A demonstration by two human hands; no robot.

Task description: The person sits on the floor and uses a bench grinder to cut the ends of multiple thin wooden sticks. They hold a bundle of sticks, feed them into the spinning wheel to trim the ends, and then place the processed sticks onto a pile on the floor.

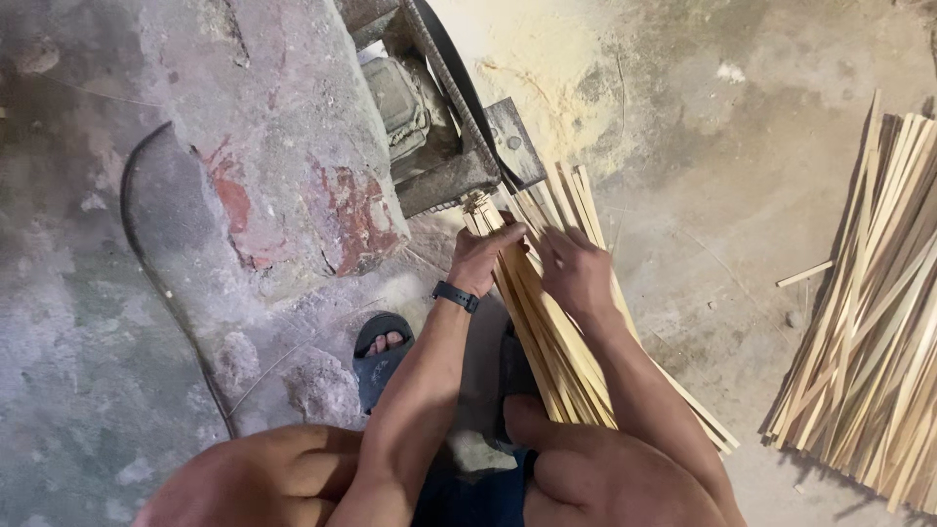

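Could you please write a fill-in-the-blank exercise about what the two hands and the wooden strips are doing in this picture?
1. Both hands rest on a bundle of thin pale wooden strips that leans against a grey metal ____.
2. The left hand wears a black ____ on its wrist.
3. The right hand lies ____ on top of the strips.
4. A second pile of pale wooden strips lies on the floor to the person's ____.

Missing words: machine; watch; flat; right

Seen from above, a seated person's left hand and right hand rest on a bundle of pale wooden strips leaning toward a small metal machine on the concrete floor; another strip pile lies at the floor's right edge
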